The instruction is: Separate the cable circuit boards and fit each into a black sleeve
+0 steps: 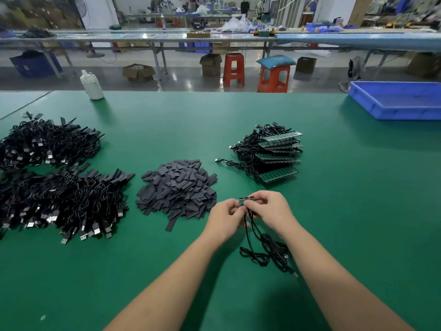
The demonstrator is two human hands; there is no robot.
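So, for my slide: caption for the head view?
Both hands hold joined circuit boards beside the black sleeve pile.

The table (167, 271) is green. The sleeves (177, 186) are dark grey, the cables (265, 252) black, the circuit board strips (278, 174) green. Far right sits a blue tray (396, 101); 2 stools (233, 69) are orange-red, the bottle (91, 86) white.

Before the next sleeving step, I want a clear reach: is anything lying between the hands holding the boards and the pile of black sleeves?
Nothing visible. The left hand and right hand hold the circuit boards just right of the sleeve pile, with only bare green mat between.
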